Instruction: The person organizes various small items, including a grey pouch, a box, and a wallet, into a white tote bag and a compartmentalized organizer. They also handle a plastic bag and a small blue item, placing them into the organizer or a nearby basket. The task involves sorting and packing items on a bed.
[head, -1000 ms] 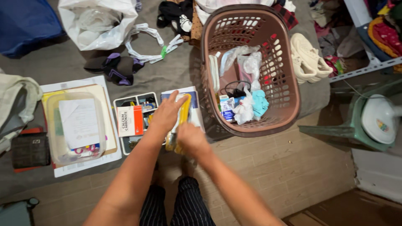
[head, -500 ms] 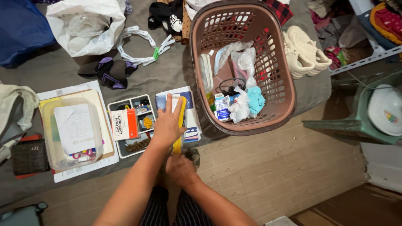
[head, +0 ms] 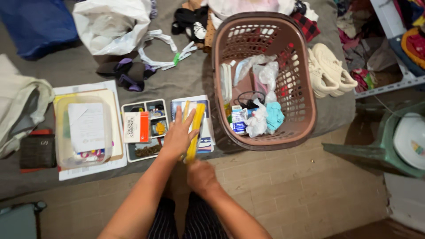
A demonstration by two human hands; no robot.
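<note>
My left hand lies flat with its fingers spread along a long yellow strip-like thing, which stands slanted over a white and blue booklet. Gripping the strip's near end, my right hand is closed just above my knees. Left of my left hand is a small compartment tray with an orange and white box lying in it. A brown laundry basket stands to the right of the booklet, holding plastic bags, small boxes and a light blue cloth.
A clear plastic tub rests on papers at the left, beside a dark wallet. Farther back are a white plastic bag, a purple and black cloth and white hangers. Cream shoes and a green chair are at the right.
My right hand has slid down to the near end of the yellow strip, closer to my knees. My left hand stays flat on the strip over the booklet.
</note>
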